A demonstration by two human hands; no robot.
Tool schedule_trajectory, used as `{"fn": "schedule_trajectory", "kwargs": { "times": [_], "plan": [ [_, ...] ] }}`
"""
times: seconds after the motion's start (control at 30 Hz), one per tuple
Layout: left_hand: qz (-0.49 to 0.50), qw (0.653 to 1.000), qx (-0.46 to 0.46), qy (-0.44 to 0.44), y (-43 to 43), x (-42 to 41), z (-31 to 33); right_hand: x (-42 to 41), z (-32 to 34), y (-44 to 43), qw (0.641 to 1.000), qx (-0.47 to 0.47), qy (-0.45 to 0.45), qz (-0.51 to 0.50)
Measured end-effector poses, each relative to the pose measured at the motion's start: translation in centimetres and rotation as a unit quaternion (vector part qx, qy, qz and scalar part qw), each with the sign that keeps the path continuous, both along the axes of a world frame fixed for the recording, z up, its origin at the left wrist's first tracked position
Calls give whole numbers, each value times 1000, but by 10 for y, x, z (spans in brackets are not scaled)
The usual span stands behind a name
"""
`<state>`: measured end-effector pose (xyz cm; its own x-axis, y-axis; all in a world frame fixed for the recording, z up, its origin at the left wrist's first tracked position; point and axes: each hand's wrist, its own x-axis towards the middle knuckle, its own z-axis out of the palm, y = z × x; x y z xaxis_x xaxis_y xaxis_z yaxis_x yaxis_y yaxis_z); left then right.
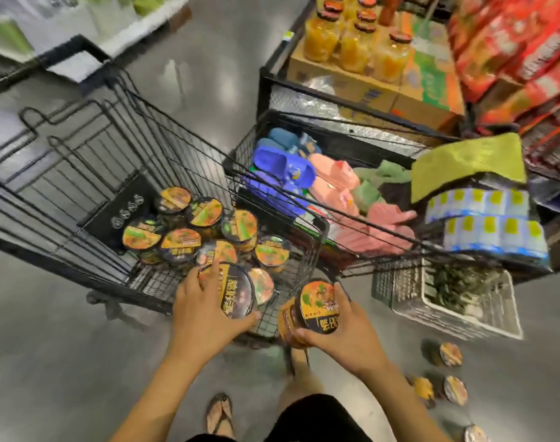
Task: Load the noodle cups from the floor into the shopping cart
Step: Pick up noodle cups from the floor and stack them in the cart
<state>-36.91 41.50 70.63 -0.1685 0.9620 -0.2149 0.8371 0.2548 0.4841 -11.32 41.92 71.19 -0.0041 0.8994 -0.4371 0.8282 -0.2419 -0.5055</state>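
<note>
Head view: the left hand (205, 311) grips a noodle cup (237, 291) over the shopping cart (305, 269), apparently to drop it onto the pile. The right hand (345, 327) grips a second cup (318, 306) just beside the cart. Spare cups (451, 355) lie on the floor (80, 362).

bare forearms (163, 387), black shorts (307, 416), a dark-strapped thong sandal (219, 413) on the left foot.

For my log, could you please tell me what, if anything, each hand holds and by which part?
The left hand grips one noodle cup across its lid rim; the right hand grips another noodle cup round its lid end.
</note>
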Motion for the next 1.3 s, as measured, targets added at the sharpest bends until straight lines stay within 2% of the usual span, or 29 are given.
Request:
{"fn": "schedule_trajectory", "kwargs": {
  "times": [0.1,0.17,0.3,0.5,0.63,0.73,0.9,1.03,1.3],
  "plan": [
    [44,999,-21,-10,24,9,-16,-1,-13,65,997,3,-15,70],
    [70,997,-41,-9,41,18,-28,-1,-25,109,989,25,-60,132],
    [126,987,-93,-19,75,46,-53,2,-45,179,952,72,-152,256],
    [182,970,-161,-23,98,80,-94,1,-73,249,909,48,-159,383],
    [235,959,-156,-17,99,92,-108,-19,-102,279,876,91,-143,452],
    [259,955,-144,-25,105,99,-122,-33,-121,293,845,74,-163,504],
    [258,947,-186,-49,115,110,-156,-42,-159,304,822,61,-193,532],
    [252,942,-210,-73,120,113,-182,-41,-184,307,827,57,-175,532],
    [277,933,-225,-39,129,115,-193,-44,-199,318,831,57,-144,535]
  ]
}}
